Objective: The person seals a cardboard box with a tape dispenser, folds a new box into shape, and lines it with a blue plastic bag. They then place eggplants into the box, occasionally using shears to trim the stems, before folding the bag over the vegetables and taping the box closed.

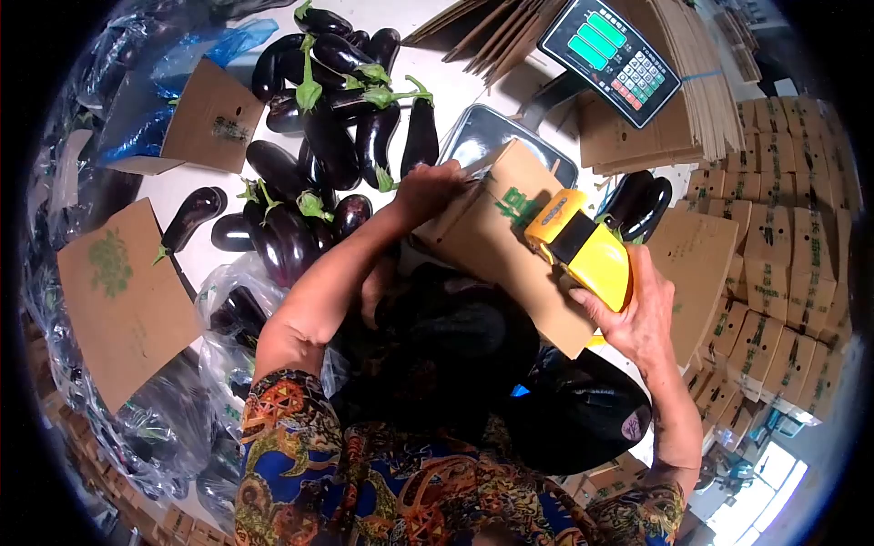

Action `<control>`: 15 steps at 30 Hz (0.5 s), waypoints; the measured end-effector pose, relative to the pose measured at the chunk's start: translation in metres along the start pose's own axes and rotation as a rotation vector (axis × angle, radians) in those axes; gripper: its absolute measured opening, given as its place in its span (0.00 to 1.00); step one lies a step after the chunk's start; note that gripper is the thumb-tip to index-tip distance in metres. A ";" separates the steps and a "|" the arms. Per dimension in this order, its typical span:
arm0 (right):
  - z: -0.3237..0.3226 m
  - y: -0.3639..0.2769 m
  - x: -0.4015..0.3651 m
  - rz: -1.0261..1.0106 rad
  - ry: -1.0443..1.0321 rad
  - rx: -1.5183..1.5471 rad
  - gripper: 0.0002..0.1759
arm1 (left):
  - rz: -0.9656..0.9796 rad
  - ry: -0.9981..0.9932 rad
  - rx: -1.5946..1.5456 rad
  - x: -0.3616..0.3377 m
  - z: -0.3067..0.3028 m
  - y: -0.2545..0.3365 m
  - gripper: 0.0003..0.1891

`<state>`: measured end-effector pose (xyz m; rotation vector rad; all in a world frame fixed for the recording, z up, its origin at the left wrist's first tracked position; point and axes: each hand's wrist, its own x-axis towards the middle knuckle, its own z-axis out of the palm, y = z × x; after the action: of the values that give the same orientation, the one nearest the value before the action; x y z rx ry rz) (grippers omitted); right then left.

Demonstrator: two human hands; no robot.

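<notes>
A closed cardboard box (496,246) with green printing lies tilted in front of me, its far end by the metal pan of a scale (482,127). My left hand (430,193) grips the box at its far left edge, the fingertips partly hidden behind it. In my right hand (637,305) is a yellow tape dispenser (596,268) with a black band, held against the box's right side. Thumb and fingers wrap around its rounded end. Dark purple eggplants (332,150) with green stems are heaped on the white table left of the box.
The scale's display panel (612,59) stands at the back, beside stacked flat cardboard (674,118). Two more eggplants (637,205) lie at the right. Open box flaps (127,300) and clear plastic bags (168,419) are at the left. Packed boxes (769,246) are piled at the far right.
</notes>
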<state>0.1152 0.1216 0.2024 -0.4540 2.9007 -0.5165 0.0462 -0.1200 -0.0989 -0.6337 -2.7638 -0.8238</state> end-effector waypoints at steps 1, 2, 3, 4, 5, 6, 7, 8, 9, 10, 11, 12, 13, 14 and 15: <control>0.000 0.000 -0.001 -0.006 0.001 0.002 0.31 | -0.081 -0.102 -0.015 -0.005 -0.002 0.003 0.06; -0.002 0.001 -0.002 0.039 -0.044 -0.006 0.31 | -0.160 -0.199 -0.027 -0.008 -0.005 0.006 0.06; -0.002 0.000 -0.002 0.010 -0.022 -0.010 0.31 | -0.241 -0.290 -0.035 -0.009 -0.014 0.010 0.07; -0.002 0.000 -0.002 -0.020 -0.002 -0.010 0.31 | -0.381 -0.373 -0.085 -0.010 -0.024 0.013 0.08; 0.000 0.000 -0.005 -0.038 0.018 -0.006 0.31 | -0.287 -0.247 -0.164 -0.011 -0.021 0.010 0.09; -0.001 -0.001 -0.007 -0.009 0.002 0.010 0.31 | -0.189 -0.128 -0.246 -0.015 -0.012 0.003 0.10; -0.002 -0.002 -0.007 0.014 -0.014 0.024 0.30 | -0.094 -0.003 -0.328 -0.016 -0.006 -0.003 0.11; -0.004 0.000 -0.008 0.048 -0.048 0.015 0.30 | 0.020 -0.011 -0.275 -0.015 -0.003 -0.013 0.17; -0.003 -0.001 -0.008 0.044 -0.031 0.029 0.30 | -0.151 -0.033 -0.579 -0.009 -0.012 -0.008 0.19; -0.001 -0.003 -0.008 0.038 -0.015 0.042 0.29 | -0.323 -0.053 -0.882 0.001 -0.032 0.003 0.21; 0.000 -0.004 -0.006 0.031 -0.001 0.055 0.29 | -0.497 -0.072 -1.187 0.012 -0.054 0.018 0.23; -0.001 -0.004 -0.004 0.014 -0.015 0.044 0.29 | -0.540 -0.129 -1.348 0.021 -0.084 0.036 0.27; 0.000 -0.005 -0.003 0.035 -0.014 0.060 0.29 | -0.466 -0.123 -1.402 0.028 -0.095 0.042 0.28; 0.000 -0.005 -0.004 0.059 -0.012 0.079 0.29 | -0.390 -0.122 -1.453 0.034 -0.104 0.046 0.29; 0.000 -0.006 -0.002 0.081 -0.009 0.097 0.29 | -0.312 -0.119 -1.501 0.038 -0.107 0.048 0.29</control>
<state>0.1191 0.1170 0.2044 -0.3229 2.8554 -0.6376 0.0398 -0.1302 0.0234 -0.3564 -1.8201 -2.9401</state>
